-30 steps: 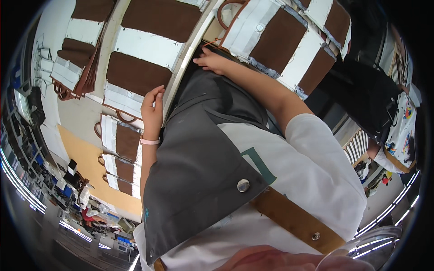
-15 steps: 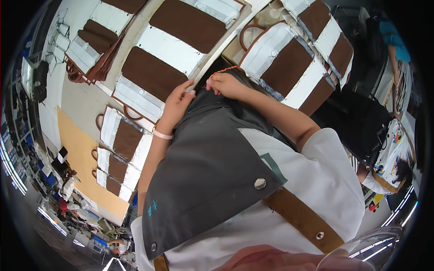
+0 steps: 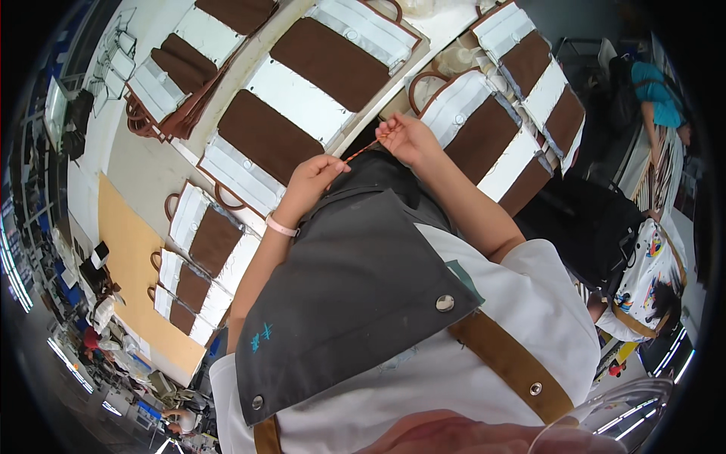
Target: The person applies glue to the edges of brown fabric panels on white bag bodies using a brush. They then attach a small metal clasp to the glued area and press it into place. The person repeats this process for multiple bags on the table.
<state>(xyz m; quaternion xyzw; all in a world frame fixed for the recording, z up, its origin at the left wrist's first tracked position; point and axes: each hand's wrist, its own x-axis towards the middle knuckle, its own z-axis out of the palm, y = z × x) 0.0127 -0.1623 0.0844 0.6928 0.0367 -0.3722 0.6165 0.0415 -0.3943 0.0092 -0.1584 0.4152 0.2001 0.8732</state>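
My left hand (image 3: pixel 314 180), with a pink band at the wrist, and my right hand (image 3: pixel 408 136) are raised in front of my grey apron (image 3: pixel 348 280). Both pinch a thin orange-and-white cord (image 3: pixel 363 149) stretched short between their fingertips. The hands hover at the near edge of a white table (image 3: pixel 363 125). Just beyond them lie flat white-and-brown bags: one (image 3: pixel 265 140) past the left hand, one with a brown handle (image 3: pixel 473 125) beside the right hand.
Several more white-and-brown bags (image 3: pixel 204 238) lie in rows over the table, and a tan board (image 3: pixel 132 280) lies at the left. A person in a teal top (image 3: pixel 654 94) stands at the far right; another in a patterned shirt (image 3: pixel 643 280) sits lower right by a black bag (image 3: pixel 586 227).
My hands left the table edge and came together in front of the apron. They now hold the thin cord between them. The view has tilted, showing more of the table.
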